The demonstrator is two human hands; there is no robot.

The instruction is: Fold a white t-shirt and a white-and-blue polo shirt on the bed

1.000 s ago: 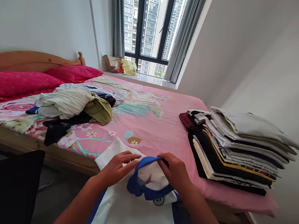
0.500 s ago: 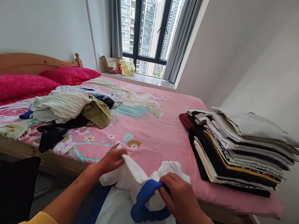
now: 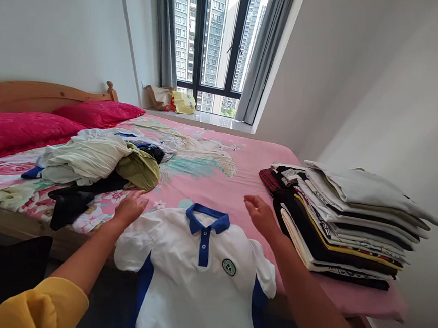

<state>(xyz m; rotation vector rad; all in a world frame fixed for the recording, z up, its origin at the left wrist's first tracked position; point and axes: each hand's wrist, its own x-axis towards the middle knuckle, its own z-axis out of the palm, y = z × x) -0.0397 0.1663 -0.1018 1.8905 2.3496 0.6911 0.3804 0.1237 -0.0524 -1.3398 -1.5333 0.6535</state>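
Observation:
A white polo shirt (image 3: 190, 283) with a blue collar, blue placket, blue side panels and a round green badge lies front side up over the bed's near edge. Its lower part runs out of the picture at the bottom. My left hand (image 3: 130, 210) hovers by the sleeve on the left, fingers apart, holding nothing. Above the right shoulder of the shirt, my right hand (image 3: 259, 212) is also free, its fingers loosely spread and slightly curled. Both hands look apart from the cloth.
A tall stack of folded clothes (image 3: 350, 235) stands on the bed's right side. Loose clothes (image 3: 86, 156) lie heaped at the left, below red pillows (image 3: 97, 113). A dark chair (image 3: 8, 279) is at the lower left. Bags (image 3: 184, 102) sit on the windowsill.
Both hands have let go of the polo shirt and moved outward and up. The shirt, bunched with its collar lifted before, now lies spread with the collar toward the window.

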